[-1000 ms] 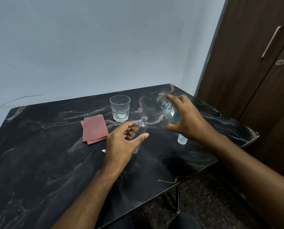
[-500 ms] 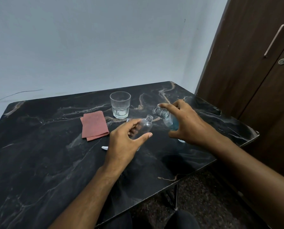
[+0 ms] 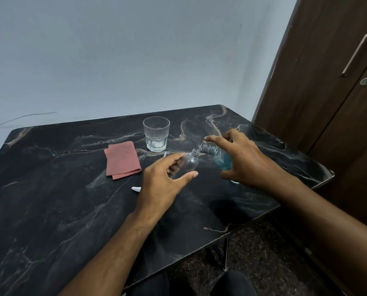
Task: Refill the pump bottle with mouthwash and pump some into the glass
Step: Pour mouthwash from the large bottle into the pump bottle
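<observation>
The table [image 3: 50, 210] has a glossy, dark marble-look top. The glass [image 3: 156, 133] and the small bottle [image 3: 189, 162] are clear, the bottle probably plastic. The pink cloth [image 3: 122, 160] looks matt; the cupboard door [image 3: 328, 71] is dark wood grain.

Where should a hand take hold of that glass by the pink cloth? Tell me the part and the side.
Take the glass around its side wall, about mid-height, coming from the near right. It stands upright with its mouth open, so a grip from above would put fingers inside. The pink cloth lies on its left, while the table to its right looks bare. Its ribbed lower wall should probably help against slipping.
</observation>
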The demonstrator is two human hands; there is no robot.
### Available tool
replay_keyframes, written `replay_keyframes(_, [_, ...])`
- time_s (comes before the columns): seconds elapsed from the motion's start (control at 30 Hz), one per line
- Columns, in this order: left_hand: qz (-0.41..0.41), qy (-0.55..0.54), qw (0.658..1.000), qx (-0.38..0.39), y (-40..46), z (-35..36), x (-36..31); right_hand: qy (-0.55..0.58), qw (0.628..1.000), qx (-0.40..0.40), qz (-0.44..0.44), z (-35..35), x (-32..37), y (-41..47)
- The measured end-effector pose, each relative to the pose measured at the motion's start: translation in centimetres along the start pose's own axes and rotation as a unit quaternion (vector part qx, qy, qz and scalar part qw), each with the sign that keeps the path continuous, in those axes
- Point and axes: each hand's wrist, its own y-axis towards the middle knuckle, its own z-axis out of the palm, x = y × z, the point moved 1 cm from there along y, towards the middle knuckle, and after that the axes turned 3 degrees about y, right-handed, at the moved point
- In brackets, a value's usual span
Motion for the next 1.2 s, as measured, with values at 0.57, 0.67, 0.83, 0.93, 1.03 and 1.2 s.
replay_keyframes(0.57, [0.001,0.018,1.0,0.007,0.08,0.15,0.25,-0.056,0.998,0.008,-0.009,0.06,-0.3,0.18])
replay_keyframes(0.67, [0.003,0.021,1.0,0.005,0.06,0.13,0.32,-0.065,0.998,0.011,-0.012,-0.08,-0.36,0.22])
replay_keyframes(0.83, [0.005,0.033,0.999,0.006,0.11,0.16,0.52,-0.085,0.996,0.014,-0.021,-0.09,-0.42,0.23])
replay_keyframes(0.93, [0.003,0.039,0.999,0.003,0.11,0.17,0.64,-0.095,0.995,0.014,-0.025,-0.09,-0.56,0.24])
replay_keyframes(1.03, [0.005,0.043,0.999,0.002,0.11,0.19,0.67,-0.1,0.995,0.016,-0.028,-0.06,-0.65,0.29])
replay_keyframes(1.2, [0.005,0.037,0.999,-0.003,0.19,0.17,0.65,-0.1,0.994,0.015,-0.029,-0.22,-0.76,0.32])
